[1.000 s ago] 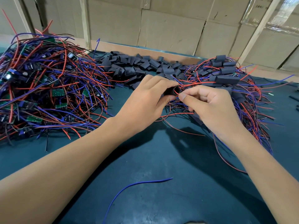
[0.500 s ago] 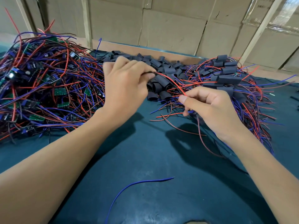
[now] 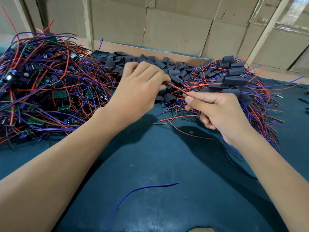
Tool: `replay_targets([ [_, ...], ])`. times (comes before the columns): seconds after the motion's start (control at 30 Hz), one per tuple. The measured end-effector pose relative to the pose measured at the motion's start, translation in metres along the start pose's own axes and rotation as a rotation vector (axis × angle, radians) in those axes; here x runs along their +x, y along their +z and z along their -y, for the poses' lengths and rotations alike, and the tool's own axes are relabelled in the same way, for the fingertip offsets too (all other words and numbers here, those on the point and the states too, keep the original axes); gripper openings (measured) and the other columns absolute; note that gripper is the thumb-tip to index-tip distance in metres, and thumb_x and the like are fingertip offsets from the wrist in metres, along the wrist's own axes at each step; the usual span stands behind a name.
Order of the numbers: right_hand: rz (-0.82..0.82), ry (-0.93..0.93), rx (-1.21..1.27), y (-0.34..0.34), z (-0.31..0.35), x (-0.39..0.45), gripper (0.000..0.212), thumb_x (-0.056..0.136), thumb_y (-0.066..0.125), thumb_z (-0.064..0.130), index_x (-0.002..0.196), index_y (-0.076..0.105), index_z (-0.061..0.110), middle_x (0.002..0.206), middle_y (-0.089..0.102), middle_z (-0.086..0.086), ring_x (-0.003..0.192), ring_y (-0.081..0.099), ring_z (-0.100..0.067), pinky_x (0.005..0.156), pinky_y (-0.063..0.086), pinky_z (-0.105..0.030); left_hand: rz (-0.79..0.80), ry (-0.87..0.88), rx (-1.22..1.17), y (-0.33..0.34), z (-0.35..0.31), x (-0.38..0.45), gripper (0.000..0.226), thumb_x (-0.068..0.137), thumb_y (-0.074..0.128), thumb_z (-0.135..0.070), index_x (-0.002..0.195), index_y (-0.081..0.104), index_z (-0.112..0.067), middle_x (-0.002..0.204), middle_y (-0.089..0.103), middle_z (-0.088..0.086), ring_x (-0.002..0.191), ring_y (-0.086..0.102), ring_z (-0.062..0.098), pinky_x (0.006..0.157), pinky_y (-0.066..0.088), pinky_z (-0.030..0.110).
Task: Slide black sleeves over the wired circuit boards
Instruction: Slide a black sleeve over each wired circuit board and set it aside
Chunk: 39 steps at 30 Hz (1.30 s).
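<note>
A red wire (image 3: 177, 88) runs taut between my two hands. My left hand (image 3: 138, 91) pinches its far end with curled fingers, just over the heap of loose black sleeves (image 3: 167, 67). My right hand (image 3: 217, 113) pinches the near end between thumb and forefinger; whatever else it holds is hidden in the palm. At the left lies a big tangle of bare green circuit boards with red and blue wires (image 3: 41, 91). Boards wearing black sleeves (image 3: 234, 81) are piled at the right.
The work surface is a dark teal mat (image 3: 167, 164). A single loose blue wire (image 3: 142, 190) lies on it near me. A wooden rail (image 3: 150, 51) and cardboard walls (image 3: 175, 22) close off the back.
My left hand drew away from the right hand to the left and up, stretching the red wire out between them. My right hand stayed nearly where it was.
</note>
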State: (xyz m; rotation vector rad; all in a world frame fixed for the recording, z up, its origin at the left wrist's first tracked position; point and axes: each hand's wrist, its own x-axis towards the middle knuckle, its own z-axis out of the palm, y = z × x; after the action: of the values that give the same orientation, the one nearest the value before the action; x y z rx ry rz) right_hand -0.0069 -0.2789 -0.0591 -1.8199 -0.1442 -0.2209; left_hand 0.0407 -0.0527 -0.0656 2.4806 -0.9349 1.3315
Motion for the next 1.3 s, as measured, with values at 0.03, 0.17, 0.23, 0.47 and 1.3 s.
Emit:
replay_targets([
  [0.03,0.005,-0.002,-0.009,0.001,0.0,0.0,0.013,0.091,0.076,0.022,0.101,0.082,0.028,0.082,0.076,-0.008,0.044,0.033,-0.017,0.038,0.024,-0.016,0.054,0.034,-0.029,0.001,-0.002,0.0,0.024,0.105,0.049,-0.026,0.116,0.069,-0.017,0.113,0.068,-0.003,0.108,0.062,0.027,0.096,0.039,0.044],
  [0.17,0.023,-0.01,-0.022,0.005,-0.001,-0.001,0.014,0.092,0.074,0.025,0.104,0.081,0.026,0.075,0.074,-0.009,0.044,0.031,-0.016,0.038,0.024,-0.015,0.141,0.094,-0.109,0.006,-0.014,0.0,0.025,0.105,0.05,-0.027,0.119,0.067,-0.015,0.111,0.066,0.001,0.104,0.06,0.028,0.094,0.042,0.041],
  [0.23,0.059,-0.007,0.004,0.005,0.002,-0.001,0.015,0.093,0.073,0.022,0.106,0.08,0.025,0.08,0.075,-0.009,0.047,0.035,-0.016,0.039,0.025,-0.016,0.16,0.093,-0.148,0.008,-0.016,0.001,0.023,0.104,0.052,-0.023,0.119,0.066,-0.012,0.109,0.065,0.005,0.1,0.059,0.03,0.088,0.044,0.044],
  [0.47,0.084,0.015,0.059,0.001,0.005,0.003,0.025,0.096,0.066,0.009,0.121,0.064,0.012,0.101,0.079,-0.005,0.052,0.052,-0.011,0.038,0.031,-0.017,0.162,0.017,-0.3,0.01,-0.008,-0.001,0.023,0.098,0.06,-0.01,0.118,0.064,0.0,0.112,0.063,0.014,0.101,0.06,0.037,0.09,0.048,0.05],
  [1.3,0.082,0.099,0.249,0.005,0.005,-0.001,0.018,0.078,0.076,0.027,0.092,0.074,0.016,0.09,0.076,-0.01,0.056,0.053,-0.016,0.037,0.031,-0.019,0.119,0.071,-0.401,0.004,-0.026,0.0,0.024,0.097,0.059,0.0,0.121,0.063,0.006,0.115,0.063,0.019,0.105,0.061,0.036,0.095,0.048,0.043],
])
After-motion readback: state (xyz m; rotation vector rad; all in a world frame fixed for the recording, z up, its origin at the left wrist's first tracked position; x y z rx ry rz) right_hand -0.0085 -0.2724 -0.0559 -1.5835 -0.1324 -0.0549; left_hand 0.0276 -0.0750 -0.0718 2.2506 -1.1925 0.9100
